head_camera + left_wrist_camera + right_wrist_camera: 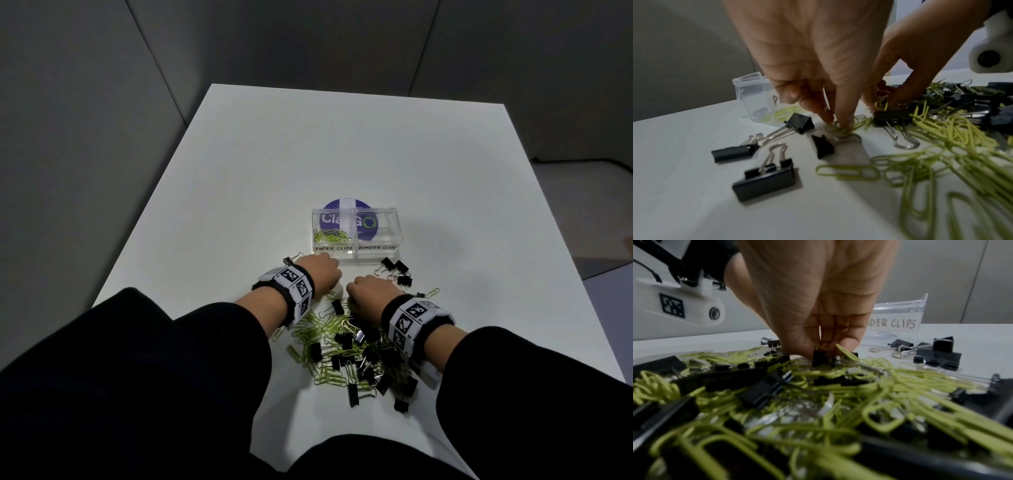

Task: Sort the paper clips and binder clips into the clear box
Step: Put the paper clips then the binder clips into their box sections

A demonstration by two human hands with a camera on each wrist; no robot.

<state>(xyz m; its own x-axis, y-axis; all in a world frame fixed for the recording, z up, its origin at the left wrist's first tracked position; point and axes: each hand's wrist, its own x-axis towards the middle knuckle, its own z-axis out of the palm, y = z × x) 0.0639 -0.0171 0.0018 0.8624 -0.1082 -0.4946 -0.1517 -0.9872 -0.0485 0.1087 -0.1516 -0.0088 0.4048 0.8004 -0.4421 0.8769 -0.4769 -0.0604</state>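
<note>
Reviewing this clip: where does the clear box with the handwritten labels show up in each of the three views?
Head: clear box sits at centre, just beyond both hands.
Left wrist: only its PAPER CLIPS end shows, left of centre, behind the left hand.
Right wrist: its BINDER CLIPS end shows upper right, behind the right hand.
Shared landmark: the green-and-black clip pile.

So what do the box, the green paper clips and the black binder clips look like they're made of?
Clear box: glossy rigid plastic, probably acrylic; the sticker behind it shows through. Green paper clips: bent wire with a matte coloured coating, likely vinyl. Black binder clips: dark folded sheet metal, apparently painted, with shiny bare wire handles.
</note>
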